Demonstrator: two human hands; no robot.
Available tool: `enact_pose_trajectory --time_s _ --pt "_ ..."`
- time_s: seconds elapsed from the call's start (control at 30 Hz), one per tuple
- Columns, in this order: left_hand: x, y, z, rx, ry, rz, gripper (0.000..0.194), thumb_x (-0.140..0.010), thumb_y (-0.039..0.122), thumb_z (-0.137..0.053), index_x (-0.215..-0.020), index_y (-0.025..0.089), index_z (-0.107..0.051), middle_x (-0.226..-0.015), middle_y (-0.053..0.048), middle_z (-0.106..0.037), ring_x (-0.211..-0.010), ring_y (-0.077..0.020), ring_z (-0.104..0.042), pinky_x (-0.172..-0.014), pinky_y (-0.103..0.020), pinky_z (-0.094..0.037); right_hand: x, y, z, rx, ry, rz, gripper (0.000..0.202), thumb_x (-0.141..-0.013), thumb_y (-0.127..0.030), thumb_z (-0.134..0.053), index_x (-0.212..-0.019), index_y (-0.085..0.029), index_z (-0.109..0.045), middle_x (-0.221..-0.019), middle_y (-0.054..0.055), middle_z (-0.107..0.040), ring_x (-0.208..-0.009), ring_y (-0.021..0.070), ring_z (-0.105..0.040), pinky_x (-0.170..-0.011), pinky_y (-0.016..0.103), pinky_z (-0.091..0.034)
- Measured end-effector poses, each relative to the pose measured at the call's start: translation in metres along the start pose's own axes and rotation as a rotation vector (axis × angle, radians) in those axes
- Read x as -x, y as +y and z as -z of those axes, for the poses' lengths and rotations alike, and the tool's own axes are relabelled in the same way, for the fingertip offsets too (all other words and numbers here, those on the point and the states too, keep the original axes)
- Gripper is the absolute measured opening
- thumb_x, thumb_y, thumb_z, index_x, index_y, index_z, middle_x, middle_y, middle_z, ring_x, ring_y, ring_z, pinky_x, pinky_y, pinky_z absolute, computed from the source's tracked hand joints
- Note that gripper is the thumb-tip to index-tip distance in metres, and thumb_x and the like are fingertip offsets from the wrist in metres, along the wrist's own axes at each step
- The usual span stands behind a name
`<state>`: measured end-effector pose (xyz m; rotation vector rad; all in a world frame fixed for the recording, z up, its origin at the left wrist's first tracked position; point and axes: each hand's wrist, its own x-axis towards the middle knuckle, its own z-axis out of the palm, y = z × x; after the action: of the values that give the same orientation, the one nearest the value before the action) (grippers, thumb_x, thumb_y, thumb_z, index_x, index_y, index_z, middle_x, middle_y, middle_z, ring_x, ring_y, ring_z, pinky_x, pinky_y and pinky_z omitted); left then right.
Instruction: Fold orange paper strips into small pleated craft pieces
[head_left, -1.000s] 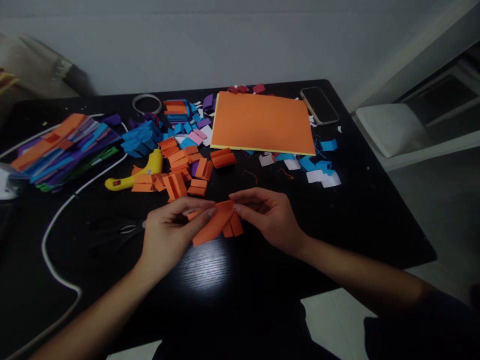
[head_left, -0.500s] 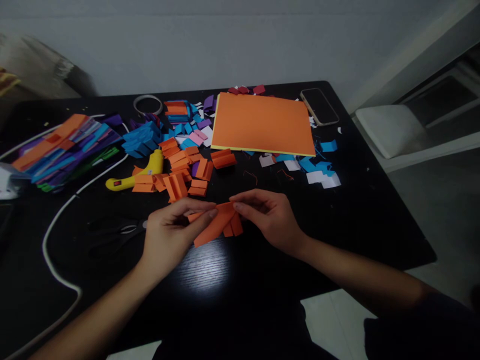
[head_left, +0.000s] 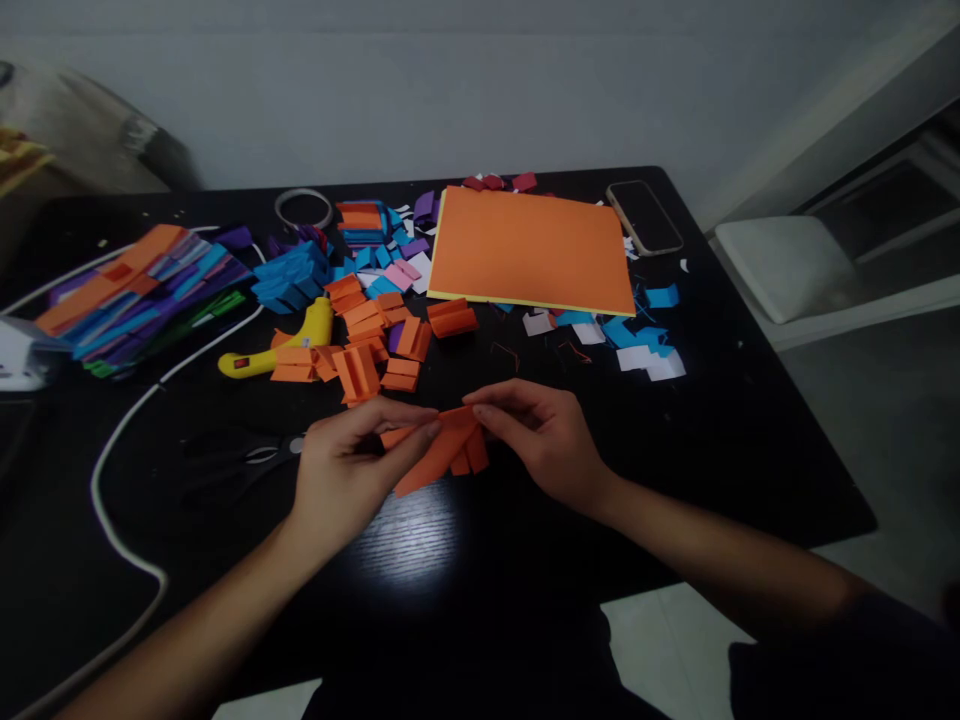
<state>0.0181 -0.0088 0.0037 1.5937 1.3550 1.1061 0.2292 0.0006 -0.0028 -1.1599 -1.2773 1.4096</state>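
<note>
Between my two hands is a strip of orange paper (head_left: 435, 462), tilted and held over the black table. My left hand (head_left: 352, 465) pinches its upper left part between thumb and fingers. At its upper right end, the thumb and fingertips of my right hand (head_left: 536, 425) close on the same strip. Just behind it, partly covered, is a small folded orange paper piece (head_left: 471, 455). More folded orange paper pieces (head_left: 358, 372) lie in a loose pile beyond my left hand. Black-handled scissors (head_left: 247, 455) rest left of that hand, partly hidden by it.
A yellow glue gun (head_left: 300, 345) lies among the folded pieces. Orange sheets (head_left: 532, 250) are stacked at the back, beside a phone (head_left: 645, 215). Bundled coloured strips (head_left: 150, 290) sit at left, near a white cable (head_left: 101, 500). Paper scraps (head_left: 649, 355) are scattered at right.
The whole scene has shifted slightly right and down in view. Both hands keep their pinch on the orange paper strip, with hardly any visible movement.
</note>
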Motion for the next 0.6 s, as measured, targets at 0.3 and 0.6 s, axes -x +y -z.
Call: enact_pose_trajectory --time_s 0.3,0.6 --pt "-0.0006 -0.0014 0.0006 -0.091 -0.007 -0.029 0.008 -0.087 0.024 -0.082 -0.094 0.025 -0.082 -0.089 0.002 -0.083 -0.077 -0.0144 -0.077 -0.068 -0.023 -0.059 -0.0009 0.0044 -0.0011 -0.031 -0.02 -0.034 0.018 -0.085 -0.031 -0.084 -0.099 -0.021 -0.08 -0.094 0.004 -0.083 -0.089 0.019 -0.08 -0.08 0.031 -0.066" --pt "-0.0011 -0.0035 0.0031 -0.164 -0.028 -0.076 0.012 -0.09 0.031 -0.08 -0.1 0.026 -0.084 -0.092 0.0 -0.084 -0.068 -0.0138 -0.073 -0.062 -0.024 -0.056 0.0001 0.0034 -0.001 -0.006 0.001 0.004 0.011 -0.087 -0.026 -0.082 -0.098 -0.023 -0.082 -0.095 0.003 -0.083 -0.09 0.0185 -0.08 -0.083 0.03 -0.066"
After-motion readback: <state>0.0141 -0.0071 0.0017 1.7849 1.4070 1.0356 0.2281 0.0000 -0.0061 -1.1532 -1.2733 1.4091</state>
